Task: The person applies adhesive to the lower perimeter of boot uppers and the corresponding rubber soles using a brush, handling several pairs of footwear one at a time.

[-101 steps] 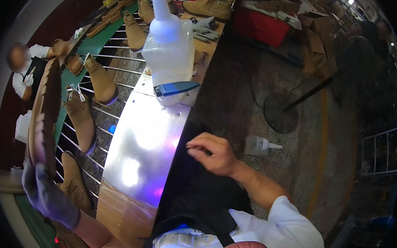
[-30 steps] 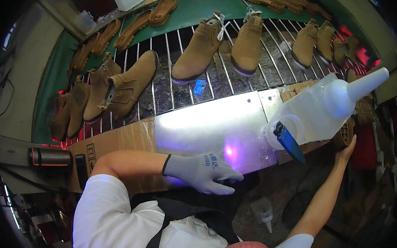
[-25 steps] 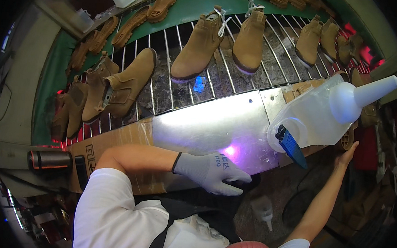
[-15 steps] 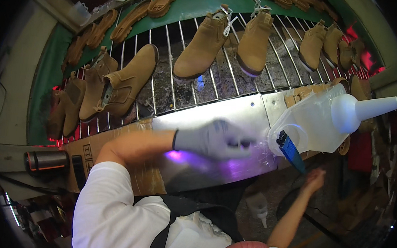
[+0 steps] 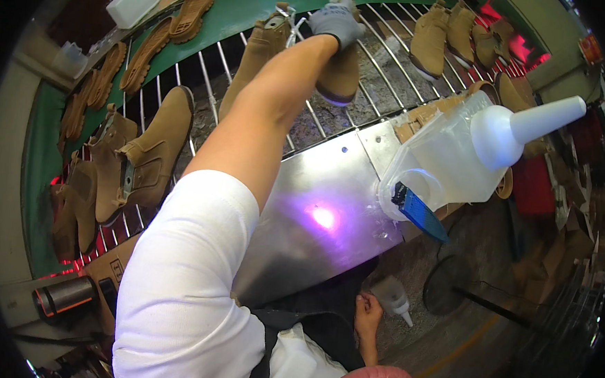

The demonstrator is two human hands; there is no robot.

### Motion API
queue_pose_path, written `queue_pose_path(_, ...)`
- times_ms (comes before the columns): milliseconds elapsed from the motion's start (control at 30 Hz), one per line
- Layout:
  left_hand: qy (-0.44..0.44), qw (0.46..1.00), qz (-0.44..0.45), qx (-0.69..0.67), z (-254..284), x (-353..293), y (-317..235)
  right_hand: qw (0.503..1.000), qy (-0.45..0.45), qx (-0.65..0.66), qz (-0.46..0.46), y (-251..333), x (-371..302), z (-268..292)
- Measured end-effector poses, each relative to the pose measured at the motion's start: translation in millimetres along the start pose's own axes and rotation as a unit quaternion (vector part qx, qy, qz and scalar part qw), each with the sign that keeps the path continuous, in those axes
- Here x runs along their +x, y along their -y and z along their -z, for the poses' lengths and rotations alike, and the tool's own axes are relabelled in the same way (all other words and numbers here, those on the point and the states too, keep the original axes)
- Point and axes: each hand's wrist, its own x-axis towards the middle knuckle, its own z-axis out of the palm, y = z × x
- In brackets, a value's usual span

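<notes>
My left hand [image 5: 337, 21], in a grey knitted glove, is stretched far out over the metal rack and closed around the upper part of a tan suede ankle boot [image 5: 338, 77]. Its fingertips are partly hidden behind the glove's back. Another tan boot [image 5: 254, 51] with a white tie at its top stands just left of it, partly covered by my forearm. My bare right hand [image 5: 369, 312] is low beside my black apron, fingers loosely curled in, with nothing visible in them.
Below the rack is a shiny metal plate [image 5: 308, 203] with a purple light spot. A translucent bottle [image 5: 443, 156] with a white nozzle lies at right, beside a blue-handled brush [image 5: 422, 216]. More boots [image 5: 156, 149] and tan soles [image 5: 144, 51] stand left; small boots [image 5: 431, 41] stand right.
My left hand has gone from above the metal plate up and away to the boot and taken hold of it. My right hand has drawn in toward the apron. The view has shifted.
</notes>
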Motion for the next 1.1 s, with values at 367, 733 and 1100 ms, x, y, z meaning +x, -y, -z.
queue_pose_path(367,-0.071,0.971,-0.177,-0.147,105.8,-92.3,2.7,0.971,0.059,-0.069,0.221,119.1,-37.7,17.3)
queue_pose_path(733,0.125,0.834,-0.516,-0.147,297.9,-297.7,-17.9,0.740,-0.150,-0.073,0.651,368.2,-43.8,38.0)
queue_pose_path(1100,0.310,0.593,-0.696,-0.259,209.7,-402.5,-124.2,0.879,0.012,0.006,0.477,251.1,-118.3,126.5)
